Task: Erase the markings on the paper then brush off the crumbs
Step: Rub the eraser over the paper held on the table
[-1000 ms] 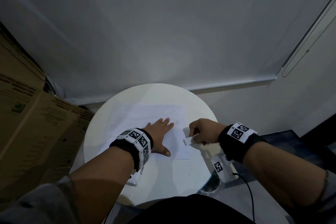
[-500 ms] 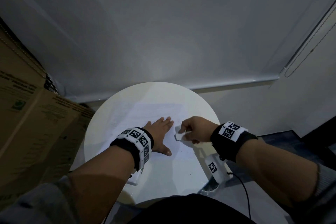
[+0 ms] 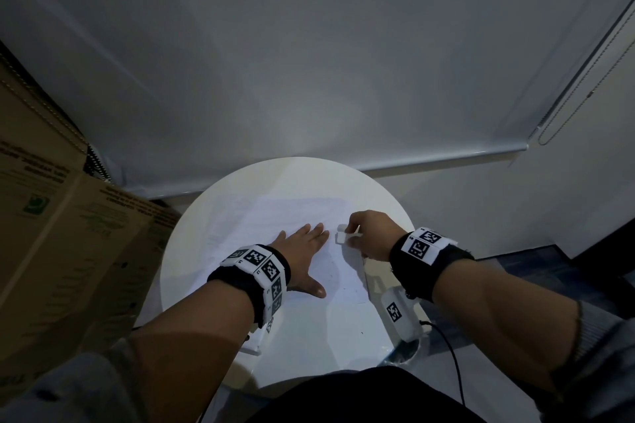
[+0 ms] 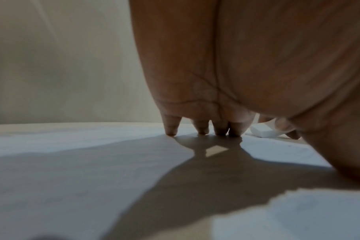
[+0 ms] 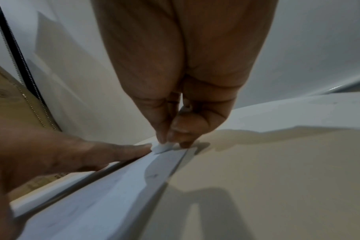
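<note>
A white sheet of paper (image 3: pixel 275 220) lies on a round white table (image 3: pixel 213 206). My left hand (image 3: pixel 302 244) lies flat on the paper with fingers straight, pressing it down; its fingertips (image 4: pixel 172 129) touch the sheet. My right hand (image 3: pixel 367 233) pinches a small white eraser (image 3: pixel 342 233) between thumb and fingers, its end on the paper just right of the left fingertips. The eraser (image 5: pixel 162 148) also shows under the pinching fingers, and again (image 4: pixel 263 132) beyond the left palm. Small dark specks (image 3: pixel 331 275) lie on the sheet near the left thumb.
A cardboard box (image 3: pixel 51 233) stands against the table's left side. A grey roller blind (image 3: pixel 309 62) hangs behind, with a bead chain (image 3: pixel 580 79) at the right. A black cable (image 3: pixel 450 350) trails off the right wrist device near the table's front right edge.
My right hand has carried the eraser up and to the left across the paper, from its lower right edge to beside the left fingertips. The left hand has stayed flat in place.
</note>
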Demonstrator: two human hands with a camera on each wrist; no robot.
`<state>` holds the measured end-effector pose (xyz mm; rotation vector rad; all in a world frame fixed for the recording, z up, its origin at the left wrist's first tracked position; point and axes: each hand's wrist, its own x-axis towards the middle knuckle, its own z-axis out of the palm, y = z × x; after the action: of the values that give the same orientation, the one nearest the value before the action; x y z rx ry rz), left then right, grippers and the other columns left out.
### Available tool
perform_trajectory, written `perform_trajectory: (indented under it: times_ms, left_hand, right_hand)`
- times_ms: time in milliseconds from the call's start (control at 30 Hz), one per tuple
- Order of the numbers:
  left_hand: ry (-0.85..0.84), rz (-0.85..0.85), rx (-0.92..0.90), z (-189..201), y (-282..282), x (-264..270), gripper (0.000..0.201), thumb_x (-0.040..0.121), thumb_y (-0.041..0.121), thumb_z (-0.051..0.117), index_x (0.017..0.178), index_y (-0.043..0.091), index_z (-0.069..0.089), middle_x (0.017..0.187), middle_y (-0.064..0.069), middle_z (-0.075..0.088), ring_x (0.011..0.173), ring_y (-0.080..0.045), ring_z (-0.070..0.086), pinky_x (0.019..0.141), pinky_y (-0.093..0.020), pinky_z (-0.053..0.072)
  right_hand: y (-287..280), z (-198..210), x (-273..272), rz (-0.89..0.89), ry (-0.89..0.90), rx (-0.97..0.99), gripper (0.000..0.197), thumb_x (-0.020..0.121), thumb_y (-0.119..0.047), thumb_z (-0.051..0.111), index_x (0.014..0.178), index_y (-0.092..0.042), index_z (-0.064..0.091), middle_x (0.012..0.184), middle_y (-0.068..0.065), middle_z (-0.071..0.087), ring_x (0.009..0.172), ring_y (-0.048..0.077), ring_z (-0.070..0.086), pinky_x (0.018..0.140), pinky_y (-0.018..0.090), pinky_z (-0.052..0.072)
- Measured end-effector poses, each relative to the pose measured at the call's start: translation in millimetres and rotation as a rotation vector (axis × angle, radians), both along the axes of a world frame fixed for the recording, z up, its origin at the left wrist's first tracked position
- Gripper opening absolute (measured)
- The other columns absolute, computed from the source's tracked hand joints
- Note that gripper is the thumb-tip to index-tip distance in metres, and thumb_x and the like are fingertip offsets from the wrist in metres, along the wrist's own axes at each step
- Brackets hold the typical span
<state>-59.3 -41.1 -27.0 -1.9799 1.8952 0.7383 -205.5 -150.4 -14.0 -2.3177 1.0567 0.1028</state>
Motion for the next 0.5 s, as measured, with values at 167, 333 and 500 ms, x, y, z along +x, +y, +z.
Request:
perform_trajectory:
  times_ms: [167, 333, 500]
  left_hand:
    - [0.002, -0.002, -0.006, -0.2, 0.6, 0.5, 0.11, 0.085, 0.056, 0.065, 0.155, 0.018, -0.012, 0.162, 0.003, -0.018, 0.15, -0.017, -0.013, 0.121, -0.047, 0.001]
    - [0.006, -0.001, -0.012, -2.5, 1.0, 1.7, 0.11, 0.085, 0.056, 0.065, 0.155, 0.019, -0.011, 0.162, 0.003, -0.018, 0.15, -0.016, -0.013, 0.12, -0.048, 0.0]
    - [0.006, 0.001, -0.019, -2.1, 0.9, 0.6, 0.11, 0.085, 0.056, 0.065, 0.155, 0.018, -0.01, 0.162, 0.003, -0.017, 0.15, -0.016, -0.012, 0.121, -0.047, 0.001]
  right_hand:
    - [7.3, 0.0, 2.0, 0.104, 0.077, 0.056, 0.013, 0.087, -0.015, 0.061, 0.099, -0.014, 0.063, 0.085, 0.008, 0.065, 0.061, 0.015, 0.058, 0.06, 0.021, 0.046]
    - [3.0, 2.5, 0.4, 0.044, 0.025, -0.002, 0.01, 0.086, -0.014, 0.061, 0.096, -0.013, 0.063, 0.091, 0.01, 0.066, 0.072, 0.019, 0.061, 0.06, 0.018, 0.045]
    - [5.3, 1.6, 1.7, 0.08, 0.072, -0.038, 0.02, 0.086, -0.014, 0.061, 0.104, -0.01, 0.066, 0.099, 0.007, 0.065, 0.077, 0.018, 0.06, 0.066, 0.019, 0.041]
